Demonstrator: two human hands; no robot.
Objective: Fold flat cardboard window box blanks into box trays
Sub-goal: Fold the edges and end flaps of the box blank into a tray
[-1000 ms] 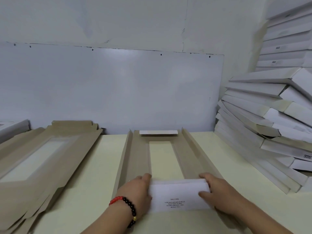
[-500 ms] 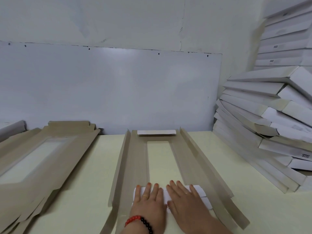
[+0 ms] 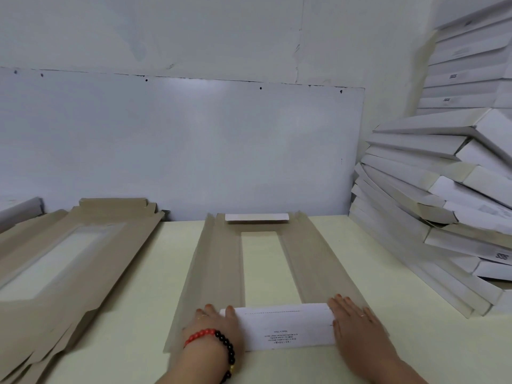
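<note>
Where hands point(image 3: 219, 325) flank it, white flap point(image 3: 285, 327)

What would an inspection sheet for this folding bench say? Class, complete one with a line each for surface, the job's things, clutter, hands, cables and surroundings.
Surface: pale yellow table, bare patches visible.
Job's things: window box blank lying flat at centre, long sides raised; its near white end flap folded over; stack of flat blanks at left; folded white box trays piled at right.
Clutter: nothing seen.
Hands: left hand and right hand rest flat, fingers straight, at either end of the flap.
Cables: nothing seen.
Surroundings: white board against the wall behind.
</note>
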